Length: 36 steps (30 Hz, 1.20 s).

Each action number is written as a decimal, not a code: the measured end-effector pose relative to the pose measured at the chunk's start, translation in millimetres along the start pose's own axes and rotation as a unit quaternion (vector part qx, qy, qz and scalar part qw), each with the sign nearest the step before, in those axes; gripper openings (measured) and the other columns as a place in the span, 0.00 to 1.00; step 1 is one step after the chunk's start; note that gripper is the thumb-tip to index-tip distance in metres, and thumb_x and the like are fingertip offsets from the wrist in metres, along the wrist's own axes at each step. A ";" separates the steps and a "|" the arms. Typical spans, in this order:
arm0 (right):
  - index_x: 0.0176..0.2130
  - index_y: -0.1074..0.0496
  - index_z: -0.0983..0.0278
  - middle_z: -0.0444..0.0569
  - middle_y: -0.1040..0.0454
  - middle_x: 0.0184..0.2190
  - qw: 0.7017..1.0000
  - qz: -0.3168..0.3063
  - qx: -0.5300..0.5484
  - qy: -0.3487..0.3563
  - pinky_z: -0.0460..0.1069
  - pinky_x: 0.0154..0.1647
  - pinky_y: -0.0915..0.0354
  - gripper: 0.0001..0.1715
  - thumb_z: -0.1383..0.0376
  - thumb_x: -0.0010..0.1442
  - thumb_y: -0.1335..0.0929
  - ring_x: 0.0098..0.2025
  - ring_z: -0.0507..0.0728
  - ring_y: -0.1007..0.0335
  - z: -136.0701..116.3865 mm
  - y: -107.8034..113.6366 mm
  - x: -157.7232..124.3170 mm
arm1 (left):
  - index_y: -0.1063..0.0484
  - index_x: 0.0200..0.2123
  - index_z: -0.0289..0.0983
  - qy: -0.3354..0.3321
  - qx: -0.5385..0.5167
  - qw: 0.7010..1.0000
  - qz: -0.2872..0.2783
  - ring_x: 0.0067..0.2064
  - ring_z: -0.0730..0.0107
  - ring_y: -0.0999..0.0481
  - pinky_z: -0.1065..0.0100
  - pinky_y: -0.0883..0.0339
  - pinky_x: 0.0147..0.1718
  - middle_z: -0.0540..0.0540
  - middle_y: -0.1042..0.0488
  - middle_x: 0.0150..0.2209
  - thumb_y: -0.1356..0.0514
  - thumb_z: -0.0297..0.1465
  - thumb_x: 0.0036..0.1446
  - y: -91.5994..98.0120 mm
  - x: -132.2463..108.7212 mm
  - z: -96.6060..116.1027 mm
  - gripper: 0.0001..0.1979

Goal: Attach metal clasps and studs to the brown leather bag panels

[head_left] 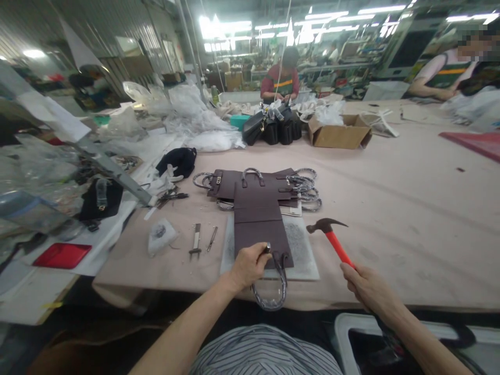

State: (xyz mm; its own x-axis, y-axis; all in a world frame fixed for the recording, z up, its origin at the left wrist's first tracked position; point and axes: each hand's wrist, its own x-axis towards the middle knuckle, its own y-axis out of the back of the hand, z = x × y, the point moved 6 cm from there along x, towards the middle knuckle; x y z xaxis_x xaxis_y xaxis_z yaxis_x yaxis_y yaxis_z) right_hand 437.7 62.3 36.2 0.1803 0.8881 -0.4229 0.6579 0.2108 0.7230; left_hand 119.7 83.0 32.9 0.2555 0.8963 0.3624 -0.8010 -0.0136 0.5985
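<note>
My right hand (366,285) is closed round the red handle of a claw hammer (339,250), its dark head raised beyond the hand at the right of the board. My left hand (248,265) pinches a short metal punch (267,248) upright against a dark brown leather bag panel (260,232); the punch's lower end is hidden. A plastic-wrapped bag handle (271,304) is attached at the panel's near edge and hangs over the table edge. Beneath the panel lies a pale board (302,250). Further brown panels (222,182) with wrapped handles are stacked behind.
Left of the board lie a fork-like tool (196,242), a thin metal rod (212,239) and a plastic bag of small parts (161,235). Black bags (273,127) and a cardboard box (339,133) stand farther back. A metal post (113,169) slants at left. Co-workers sit across the table.
</note>
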 end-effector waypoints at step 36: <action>0.59 0.31 0.64 0.57 0.32 0.61 0.896 0.148 -0.125 0.400 0.65 0.67 0.51 0.27 0.58 0.63 0.32 0.62 0.69 0.41 -117.7 -109.5 -13.5 | 0.23 0.41 0.37 0.368 0.247 0.896 0.018 0.41 0.54 0.18 0.63 0.29 0.40 0.41 0.19 0.34 0.45 0.35 0.63 123.3 -45.9 -97.3 0.12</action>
State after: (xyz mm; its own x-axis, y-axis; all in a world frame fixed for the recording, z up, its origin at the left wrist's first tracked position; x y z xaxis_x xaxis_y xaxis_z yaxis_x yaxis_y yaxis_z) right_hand 277.1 75.3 27.1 -0.3280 0.9074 0.2628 0.4658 -0.0867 0.8806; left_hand -43.4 83.4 20.6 -0.3385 0.9381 -0.0730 -0.4181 -0.0804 0.9048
